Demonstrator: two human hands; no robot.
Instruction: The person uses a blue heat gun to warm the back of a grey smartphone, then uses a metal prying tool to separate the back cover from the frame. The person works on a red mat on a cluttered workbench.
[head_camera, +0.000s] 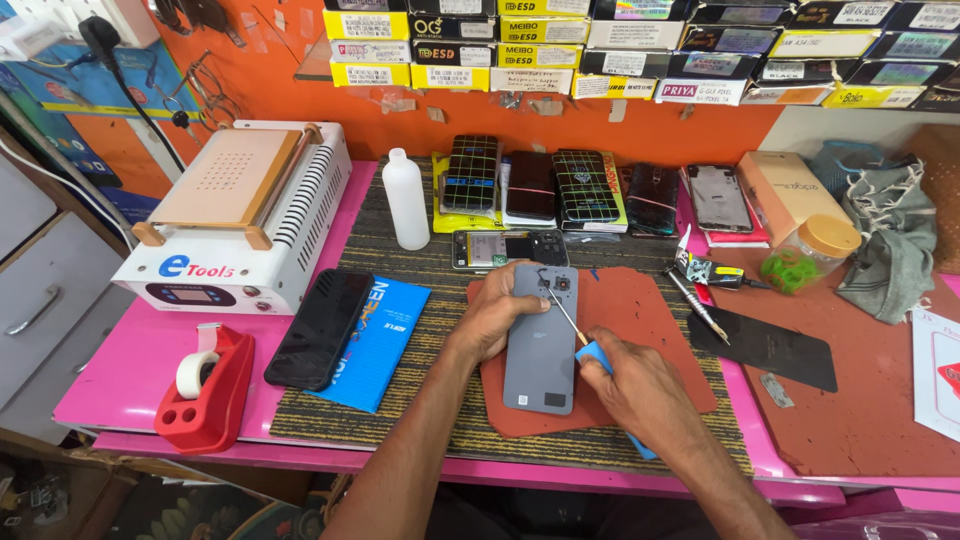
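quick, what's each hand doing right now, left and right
Left hand: open, fingers pressing on the grey phone back, steadying it.
Right hand: closed on a blue-handled tool, its tip at the phone's camera area.

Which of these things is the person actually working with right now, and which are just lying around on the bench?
In use:
left hand steadying the grey phone back
right hand holding a blue-handled tool
red mat underneath

Lying about:
white bottle
red tape dispenser
black phone
white heating machine
grey cloth
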